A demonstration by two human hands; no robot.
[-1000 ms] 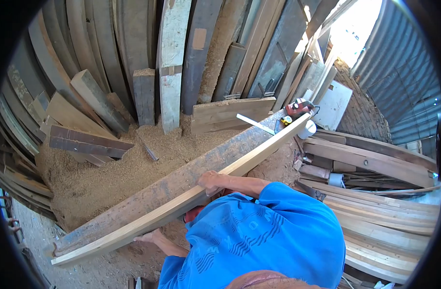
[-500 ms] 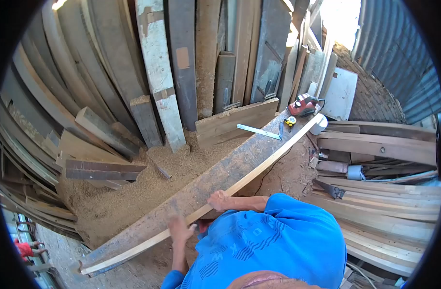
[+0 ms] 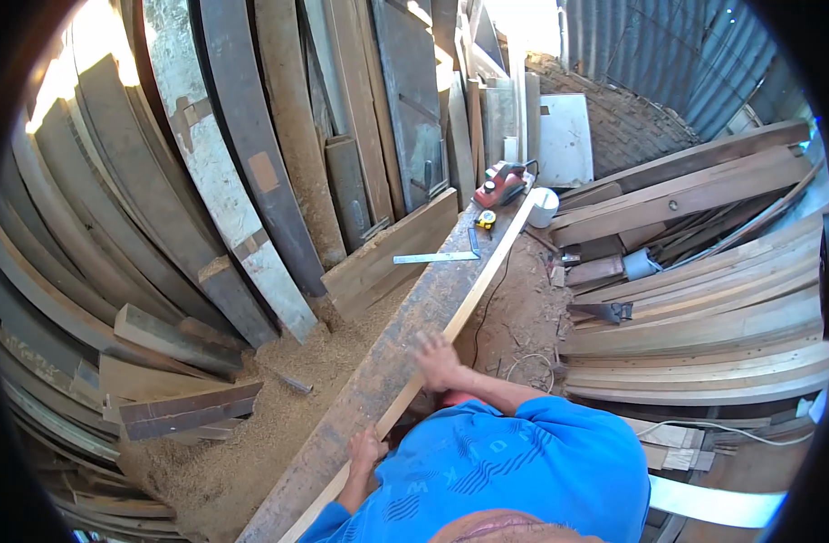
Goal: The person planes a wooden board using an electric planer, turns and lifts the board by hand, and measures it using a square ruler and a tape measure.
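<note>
A long pale wooden strip (image 3: pixel 469 303) runs along the near edge of a dusty wide plank (image 3: pixel 378 373). My left hand (image 3: pixel 367 449) is closed around the strip, low in the view, with its fingers over the top. Farther up, my right hand (image 3: pixel 439 362) is over the strip, its blurred fingers stretched out toward the plank. At the plank's far end are a red power planer (image 3: pixel 500 185), a yellow tape measure (image 3: pixel 485 220) and a try square (image 3: pixel 437 258), whose blade juts past the plank's left edge.
A white cylindrical container (image 3: pixel 543 208) stands beside the strip's far end. Boards (image 3: pixel 260 154) lean upright behind the sawdust (image 3: pixel 224 475). Stacked timber (image 3: pixel 704 330) with a handsaw (image 3: pixel 603 312) fills the right side. A dark cord (image 3: pixel 488 308) hangs near the strip.
The view has turned, shifting the background left. My left hand, blurred before, now grips the strip. My right hand has loosened its grip and slid farther up along it.
</note>
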